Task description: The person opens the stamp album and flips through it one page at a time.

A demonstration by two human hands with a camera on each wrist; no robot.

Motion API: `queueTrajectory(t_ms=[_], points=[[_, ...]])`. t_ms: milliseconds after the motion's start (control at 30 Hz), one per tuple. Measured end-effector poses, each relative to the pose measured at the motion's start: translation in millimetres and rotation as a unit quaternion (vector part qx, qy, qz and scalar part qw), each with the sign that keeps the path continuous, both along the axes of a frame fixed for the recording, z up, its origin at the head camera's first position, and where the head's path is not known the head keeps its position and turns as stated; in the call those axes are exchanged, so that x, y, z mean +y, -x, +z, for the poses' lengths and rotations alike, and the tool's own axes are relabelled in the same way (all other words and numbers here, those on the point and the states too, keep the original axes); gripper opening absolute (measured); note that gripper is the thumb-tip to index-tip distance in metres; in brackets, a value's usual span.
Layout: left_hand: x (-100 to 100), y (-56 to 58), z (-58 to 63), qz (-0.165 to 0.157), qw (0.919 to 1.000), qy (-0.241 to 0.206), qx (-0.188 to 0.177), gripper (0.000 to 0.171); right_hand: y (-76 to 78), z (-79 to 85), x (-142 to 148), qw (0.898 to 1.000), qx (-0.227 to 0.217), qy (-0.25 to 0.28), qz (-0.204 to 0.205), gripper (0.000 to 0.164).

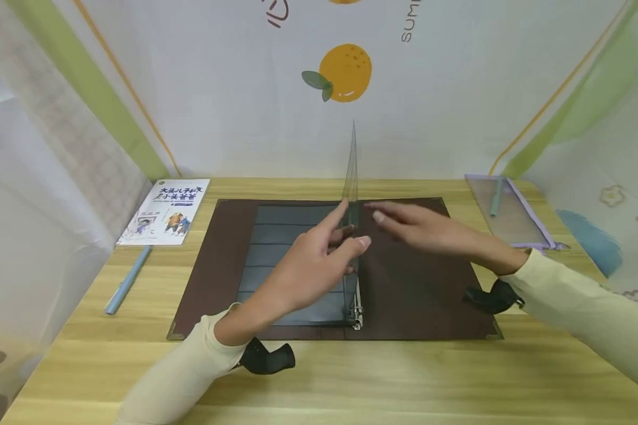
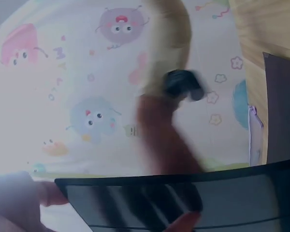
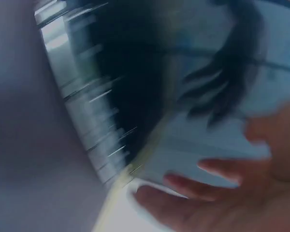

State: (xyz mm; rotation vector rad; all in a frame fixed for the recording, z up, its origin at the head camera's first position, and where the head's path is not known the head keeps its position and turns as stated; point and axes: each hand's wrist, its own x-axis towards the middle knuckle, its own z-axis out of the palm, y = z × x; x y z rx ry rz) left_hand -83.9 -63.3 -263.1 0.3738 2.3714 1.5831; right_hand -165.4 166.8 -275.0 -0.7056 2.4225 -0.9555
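A dark brown ring binder (image 1: 420, 289) lies spread on the table, its metal rings (image 1: 357, 317) along the middle. Clear, dark-edged pocket pages (image 1: 352, 162) stand upright from the rings, nearly edge-on in the head view. My left hand (image 1: 308, 265) is at their left side, thumb and index finger extended, thumb at the near edge. Through the clear film, the right wrist view shows its spread fingers as a dark shape. On the other side my right hand (image 1: 425, 227) hovers close by, fingers loosely extended and holding nothing. More pocket pages (image 1: 273, 236) lie flat over the left cover.
At the back left is a white illustrated booklet (image 1: 165, 212), with a blue pen-like stick (image 1: 129, 280) in front. A purple-edged mesh pouch (image 1: 516, 218) holding a green stick (image 1: 496, 198) lies at the right. Printed white cloth (image 1: 234, 118) hangs behind and beside the wooden table (image 1: 377, 378).
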Motion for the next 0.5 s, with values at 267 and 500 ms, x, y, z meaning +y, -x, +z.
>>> queueTrajectory(t_ms=[267, 500], points=[[-35.1, 3.6, 3.5, 0.065, 0.9966, -0.050, -0.006, 0.063, -8.5, -81.6, 37.2, 0.965, 0.074, -0.242, 0.067, 0.089], [-82.9, 28.0, -6.3, 0.117, 0.9930, 0.003, -0.017, 0.057, -7.8, -94.8, 46.3, 0.972, 0.045, -0.224, 0.061, 0.093]])
